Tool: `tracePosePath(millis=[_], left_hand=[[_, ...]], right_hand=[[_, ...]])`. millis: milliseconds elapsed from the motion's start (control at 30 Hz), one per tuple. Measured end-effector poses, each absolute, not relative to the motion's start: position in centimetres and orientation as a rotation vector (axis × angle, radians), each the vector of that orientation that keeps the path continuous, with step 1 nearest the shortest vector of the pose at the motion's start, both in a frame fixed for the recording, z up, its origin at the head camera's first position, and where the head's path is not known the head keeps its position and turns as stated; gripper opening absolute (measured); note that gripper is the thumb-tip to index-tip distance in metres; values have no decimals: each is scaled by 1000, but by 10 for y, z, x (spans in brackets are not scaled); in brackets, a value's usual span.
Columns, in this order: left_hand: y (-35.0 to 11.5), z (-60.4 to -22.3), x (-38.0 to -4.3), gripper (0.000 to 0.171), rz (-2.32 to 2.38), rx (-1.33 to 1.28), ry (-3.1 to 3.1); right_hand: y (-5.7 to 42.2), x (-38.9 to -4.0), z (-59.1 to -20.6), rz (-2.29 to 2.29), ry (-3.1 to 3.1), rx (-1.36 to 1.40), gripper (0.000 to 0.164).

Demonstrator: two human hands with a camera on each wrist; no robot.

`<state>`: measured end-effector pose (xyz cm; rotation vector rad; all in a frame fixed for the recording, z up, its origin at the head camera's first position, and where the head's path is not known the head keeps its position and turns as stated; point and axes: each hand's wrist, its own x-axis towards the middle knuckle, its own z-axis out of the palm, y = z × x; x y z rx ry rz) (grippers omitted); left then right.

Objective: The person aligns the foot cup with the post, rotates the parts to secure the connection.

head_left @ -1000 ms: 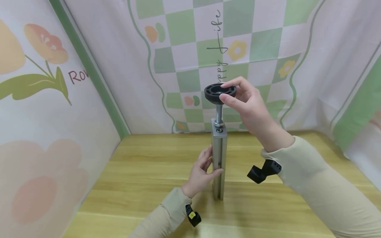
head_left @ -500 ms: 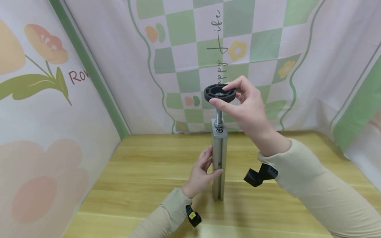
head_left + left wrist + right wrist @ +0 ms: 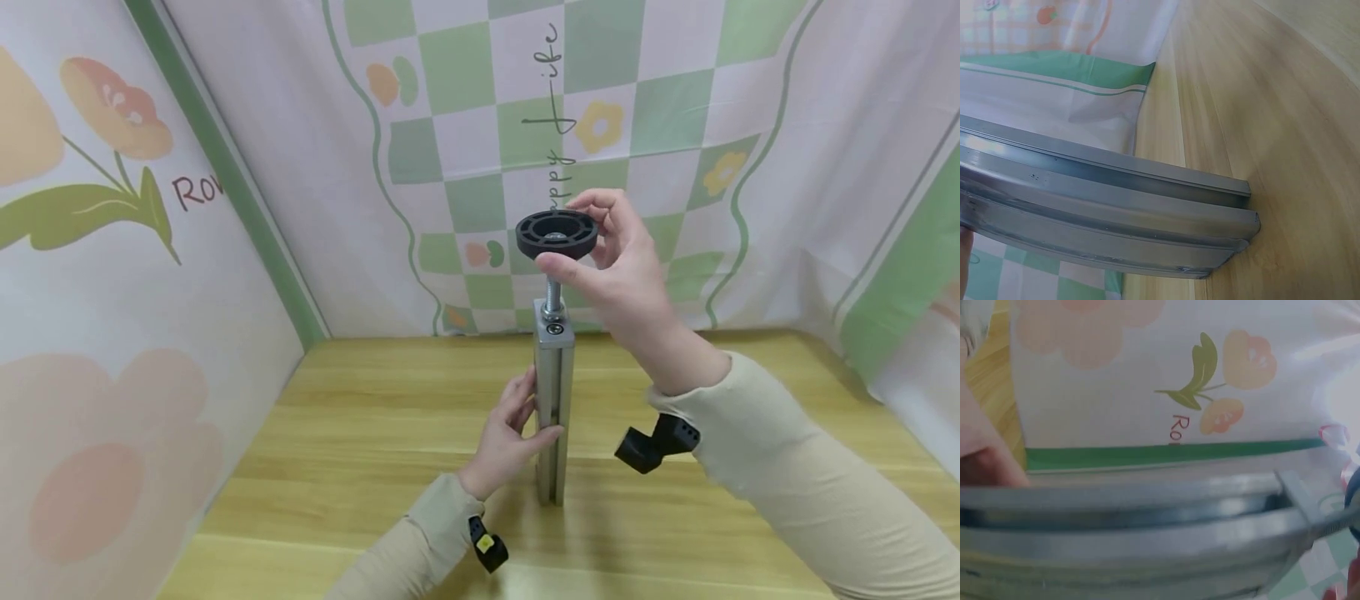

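A slotted aluminium profile (image 3: 550, 400) stands upright on the wooden table. My left hand (image 3: 506, 442) grips it at mid-height, thumb across the front face and fingers behind the left side. From the profile's top end cap rises a threaded rod (image 3: 553, 292) with a nut (image 3: 552, 313) at its base. A round black levelling foot (image 3: 531, 244) sits on the rod, its ribbed hollow side facing up. My right hand (image 3: 626, 267) holds this foot by its right edge, thumb at the front and fingers at the back. In the left wrist view the profile's lower end (image 3: 1235, 219) meets the tabletop.
The wooden table (image 3: 360, 433) runs back to a checkered green and white curtain (image 3: 457, 67). Another printed curtain (image 3: 82, 292) hangs along the left side. Small black camera mounts (image 3: 657, 442) are on both wrists.
The right thumb has shifted from the foot's top rim to its front underside, and the fingers have slid to the back edge. The left hand and the profile have stayed put.
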<state>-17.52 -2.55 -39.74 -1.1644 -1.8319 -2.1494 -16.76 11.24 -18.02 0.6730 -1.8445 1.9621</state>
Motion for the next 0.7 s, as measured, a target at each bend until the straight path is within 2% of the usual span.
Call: tracePosePath(millis=[233, 700], left_hand=[[-25, -398, -176, 97, -2139, -1158, -1819], [-26, -395, -174, 97, -2118, -1139, -1869]], right_hand=[[127, -201, -188, 2407, -1567, 1264, 41], [129, -213, -182, 2716, -1471, 1580, 44]])
